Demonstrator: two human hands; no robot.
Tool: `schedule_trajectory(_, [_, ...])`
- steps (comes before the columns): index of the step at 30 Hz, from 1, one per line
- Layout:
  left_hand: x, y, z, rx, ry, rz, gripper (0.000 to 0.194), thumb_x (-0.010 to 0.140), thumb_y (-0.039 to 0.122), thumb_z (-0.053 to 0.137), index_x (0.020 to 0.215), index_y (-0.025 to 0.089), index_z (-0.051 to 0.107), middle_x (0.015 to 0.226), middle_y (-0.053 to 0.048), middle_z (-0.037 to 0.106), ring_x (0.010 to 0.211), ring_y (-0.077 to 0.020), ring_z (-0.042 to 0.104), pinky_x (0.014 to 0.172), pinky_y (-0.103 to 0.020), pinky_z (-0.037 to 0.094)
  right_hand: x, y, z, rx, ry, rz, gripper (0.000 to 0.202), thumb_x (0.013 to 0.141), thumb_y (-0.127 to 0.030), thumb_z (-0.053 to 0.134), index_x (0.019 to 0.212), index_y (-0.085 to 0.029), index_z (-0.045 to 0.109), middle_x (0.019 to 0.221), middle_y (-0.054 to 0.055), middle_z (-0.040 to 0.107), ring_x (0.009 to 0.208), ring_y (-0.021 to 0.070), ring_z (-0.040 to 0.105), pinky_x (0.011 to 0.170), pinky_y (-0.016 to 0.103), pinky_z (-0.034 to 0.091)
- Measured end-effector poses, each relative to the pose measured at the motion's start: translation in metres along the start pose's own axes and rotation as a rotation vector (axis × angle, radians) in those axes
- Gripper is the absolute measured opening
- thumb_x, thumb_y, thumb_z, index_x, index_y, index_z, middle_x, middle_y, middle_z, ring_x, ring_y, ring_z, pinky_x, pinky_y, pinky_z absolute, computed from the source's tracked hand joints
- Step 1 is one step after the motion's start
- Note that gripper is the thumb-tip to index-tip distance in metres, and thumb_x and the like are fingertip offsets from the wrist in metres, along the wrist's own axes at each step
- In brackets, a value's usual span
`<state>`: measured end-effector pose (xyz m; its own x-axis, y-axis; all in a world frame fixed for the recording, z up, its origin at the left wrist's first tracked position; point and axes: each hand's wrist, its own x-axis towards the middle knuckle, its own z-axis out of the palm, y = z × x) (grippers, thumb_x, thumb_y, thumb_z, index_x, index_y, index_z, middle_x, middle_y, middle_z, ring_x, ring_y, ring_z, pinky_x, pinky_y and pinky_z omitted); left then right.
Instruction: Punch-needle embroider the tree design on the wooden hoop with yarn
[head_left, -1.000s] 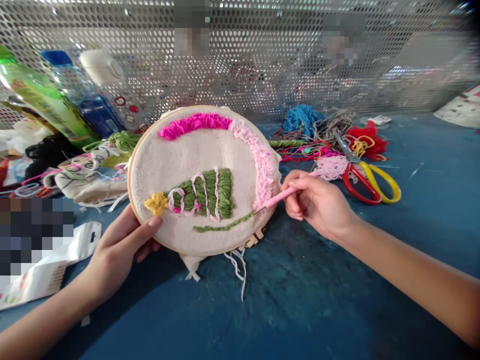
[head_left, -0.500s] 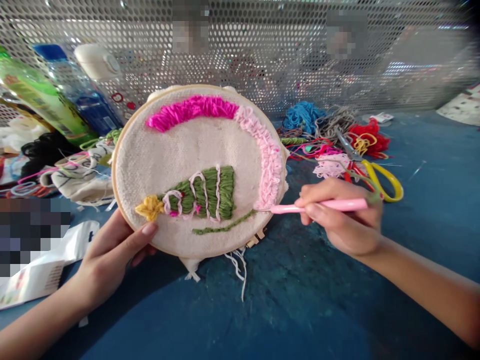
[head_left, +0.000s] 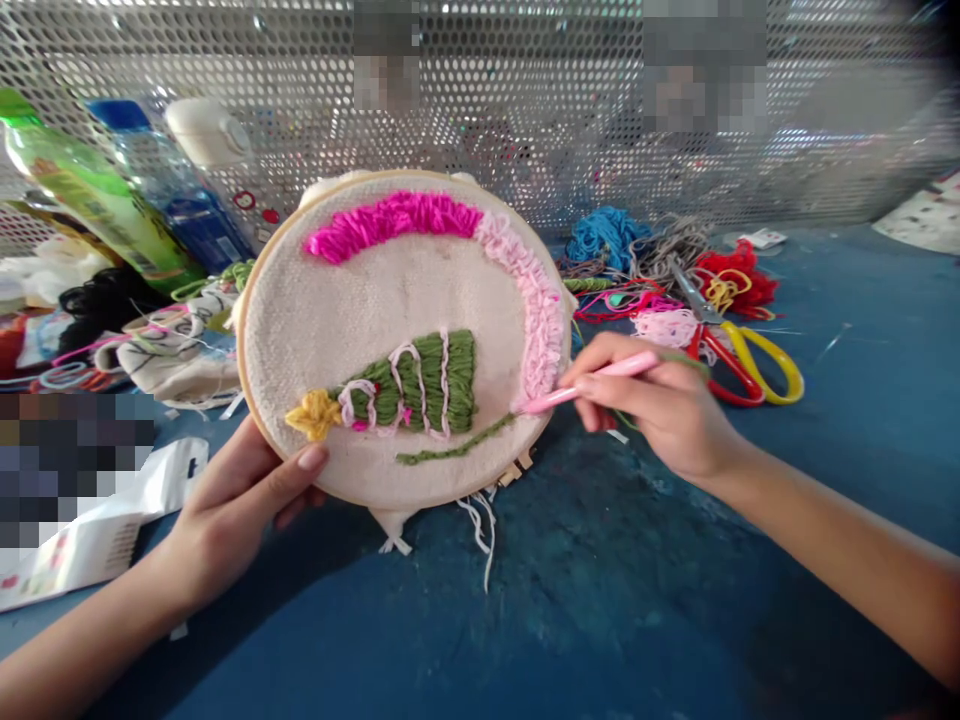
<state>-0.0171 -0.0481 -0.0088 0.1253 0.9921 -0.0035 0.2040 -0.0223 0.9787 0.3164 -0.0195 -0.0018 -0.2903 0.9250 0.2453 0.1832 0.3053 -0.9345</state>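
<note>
My left hand [head_left: 247, 485] grips the lower left rim of a round embroidery hoop [head_left: 247, 330], thumb on the front of the cream cloth [head_left: 330, 320]. Stitched on the cloth are a green tree [head_left: 427, 385] lying sideways with a yellow star [head_left: 315, 413], a magenta and pale pink arc [head_left: 544, 330], and a thin green line [head_left: 465, 443]. My right hand [head_left: 645, 400] pinches a pink punch needle [head_left: 600, 378]. Its tip end meets the cloth at the right end of the green line, and the needle itself is not visible. Green yarn trails by the right hand.
Yellow and red scissors [head_left: 765, 360] lie right of the hoop near blue yarn [head_left: 606, 237] and red yarn [head_left: 750, 275]. A green bottle [head_left: 90, 200], a blue-capped bottle [head_left: 180, 190] and a white-lidded bottle [head_left: 206, 130] stand back left before a perforated metal panel [head_left: 495, 90].
My right hand has moved left and up; the pink punch needle is now steeper, its tip end against the cloth where its thin needle showed before. The hoop sits slightly further right in view.
</note>
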Motion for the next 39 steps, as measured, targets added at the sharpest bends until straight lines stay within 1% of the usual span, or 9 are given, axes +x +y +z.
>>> schedule_trajectory(3, [0.0, -0.002, -0.001, 0.011, -0.016, 0.007, 0.024, 0.082, 0.039, 0.068, 0.092, 0.023, 0.053, 0.058, 0.007, 0.054, 0.043, -0.0065, 0.046, 0.034, -0.012, 0.037, 0.007, 0.009, 0.001, 0.25, -0.097, 0.198, 0.01, 0.085, -0.028, 0.057, 0.08, -0.02, 0.06, 0.055, 0.0, 0.06, 0.045, 0.0122, 0.049, 0.04, 0.024, 0.035])
schedule_trajectory(9, [0.006, -0.007, -0.002, 0.042, -0.023, -0.01, 0.023, 0.086, 0.041, 0.062, 0.092, 0.022, 0.049, 0.055, 0.005, 0.059, 0.038, -0.0056, 0.043, 0.032, -0.011, 0.032, 0.016, 0.012, -0.004, 0.531, 0.15, 0.304, 0.012, 0.078, -0.022, 0.053, 0.067, -0.019, 0.058, 0.036, -0.004, 0.046, 0.029, 0.0083, 0.035, 0.033, 0.022, 0.022])
schedule_trajectory(12, [0.009, -0.008, -0.002, 0.039, -0.036, -0.042, 0.023, 0.088, 0.041, 0.06, 0.091, 0.021, 0.05, 0.054, 0.005, 0.059, 0.038, -0.0049, 0.043, 0.033, -0.01, 0.031, 0.02, 0.012, -0.009, 0.59, 0.174, 0.304, 0.012, 0.075, -0.02, 0.052, 0.065, -0.019, 0.057, 0.035, -0.004, 0.044, 0.028, 0.0079, 0.033, 0.034, 0.023, 0.022])
schedule_trajectory(26, [0.009, -0.016, -0.005, 0.01, -0.014, -0.052, 0.026, 0.085, 0.045, 0.063, 0.091, 0.022, 0.051, 0.056, 0.006, 0.059, 0.039, -0.0045, 0.043, 0.033, -0.009, 0.034, 0.018, 0.016, -0.006, 0.427, 0.182, 0.168, 0.012, 0.081, -0.023, 0.055, 0.069, -0.02, 0.058, 0.039, -0.003, 0.049, 0.033, 0.0099, 0.041, 0.035, 0.024, 0.025])
schedule_trajectory(28, [0.008, -0.016, -0.005, 0.001, -0.015, -0.046, 0.026, 0.085, 0.045, 0.063, 0.09, 0.022, 0.051, 0.057, 0.006, 0.059, 0.04, -0.0047, 0.044, 0.033, -0.009, 0.035, 0.015, 0.017, -0.004, 0.381, 0.121, 0.157, 0.012, 0.083, -0.025, 0.056, 0.073, -0.02, 0.059, 0.044, -0.003, 0.053, 0.038, 0.0102, 0.045, 0.035, 0.023, 0.028])
schedule_trajectory(32, [0.006, -0.013, -0.004, -0.013, -0.02, -0.039, 0.027, 0.084, 0.046, 0.065, 0.088, 0.023, 0.051, 0.056, 0.006, 0.059, 0.04, -0.005, 0.044, 0.033, -0.009, 0.036, 0.008, 0.016, 0.003, 0.237, -0.084, 0.172, 0.012, 0.086, -0.029, 0.06, 0.082, -0.018, 0.06, 0.06, 0.0, 0.061, 0.047, 0.0097, 0.052, 0.039, 0.021, 0.034])
schedule_trajectory(34, [0.007, -0.012, -0.003, -0.018, -0.012, -0.051, 0.028, 0.083, 0.046, 0.065, 0.087, 0.023, 0.051, 0.055, 0.007, 0.058, 0.04, -0.0051, 0.044, 0.033, -0.009, 0.036, 0.007, 0.017, 0.005, 0.249, -0.126, 0.211, 0.013, 0.086, -0.03, 0.06, 0.083, -0.018, 0.06, 0.063, 0.0, 0.063, 0.045, 0.0094, 0.051, 0.038, 0.021, 0.034])
schedule_trajectory(36, [0.008, -0.012, -0.003, -0.009, -0.006, -0.064, 0.028, 0.083, 0.047, 0.064, 0.088, 0.023, 0.051, 0.054, 0.006, 0.059, 0.04, -0.0052, 0.044, 0.033, -0.009, 0.035, 0.01, 0.019, 0.004, 0.328, -0.07, 0.244, 0.012, 0.085, -0.029, 0.058, 0.082, -0.018, 0.059, 0.056, 0.0, 0.061, 0.04, 0.0092, 0.048, 0.035, 0.02, 0.03])
schedule_trajectory(39, [0.009, -0.014, -0.005, 0.016, -0.01, -0.072, 0.028, 0.084, 0.046, 0.064, 0.09, 0.023, 0.051, 0.055, 0.006, 0.06, 0.039, -0.0048, 0.044, 0.033, -0.009, 0.035, 0.015, 0.02, -0.002, 0.453, 0.091, 0.254, 0.011, 0.081, -0.025, 0.054, 0.074, -0.019, 0.058, 0.041, -0.003, 0.052, 0.033, 0.0084, 0.039, 0.033, 0.021, 0.023])
